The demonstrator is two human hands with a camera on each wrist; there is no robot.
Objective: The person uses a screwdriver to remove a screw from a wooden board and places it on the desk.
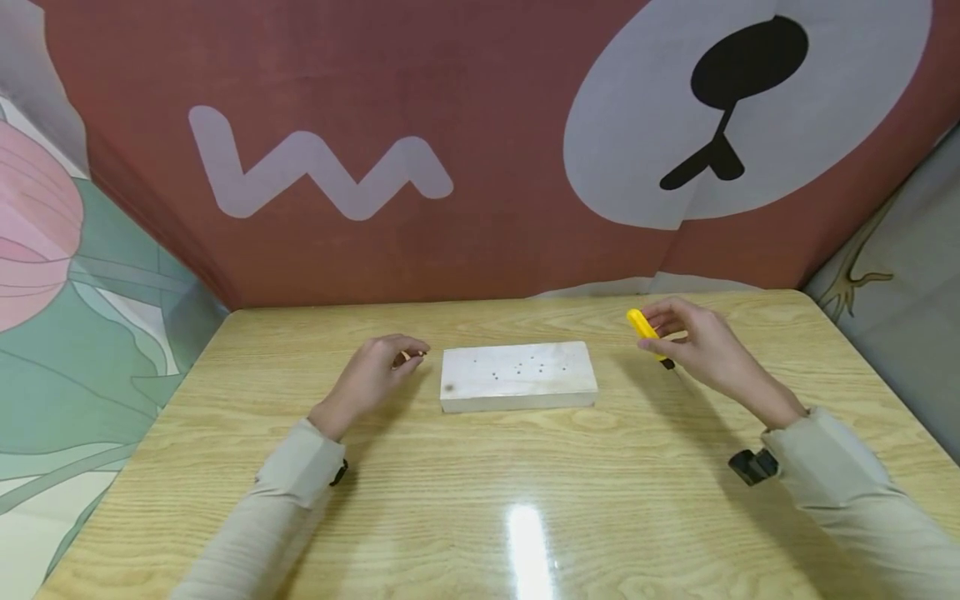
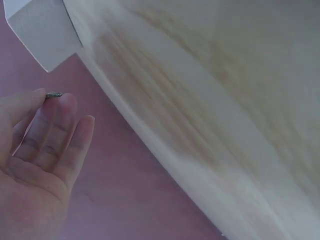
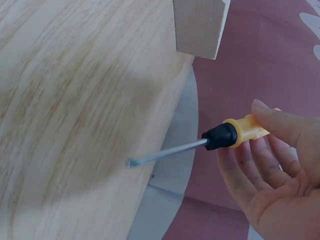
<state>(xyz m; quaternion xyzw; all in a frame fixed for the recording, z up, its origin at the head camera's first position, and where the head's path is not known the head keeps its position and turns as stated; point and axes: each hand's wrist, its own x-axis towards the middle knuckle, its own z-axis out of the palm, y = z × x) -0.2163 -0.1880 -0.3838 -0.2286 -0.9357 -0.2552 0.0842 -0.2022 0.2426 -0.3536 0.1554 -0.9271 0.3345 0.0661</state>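
Note:
Between thumb and fingertips, my left hand (image 1: 372, 372) pinches a small metal screw (image 2: 53, 95), held above the table just left of the white wooden block (image 1: 517, 383). The block lies flat, its top dotted with several small dark holes and a brownish knot at the near left corner. To the block's right, my right hand (image 1: 693, 337) holds a screwdriver (image 3: 245, 128) by its yellow handle. A black collar joins that handle to a metal shaft, whose tip points down toward the table in the right wrist view.
The wood-grain table (image 1: 420, 517) reaches back to a reddish-brown cloth backdrop (image 1: 465, 258) with a cartoon print. A patterned side panel (image 1: 97, 333) stands at the left, and a grey one (image 1: 907, 292) at the right. Light glares off the table's near part.

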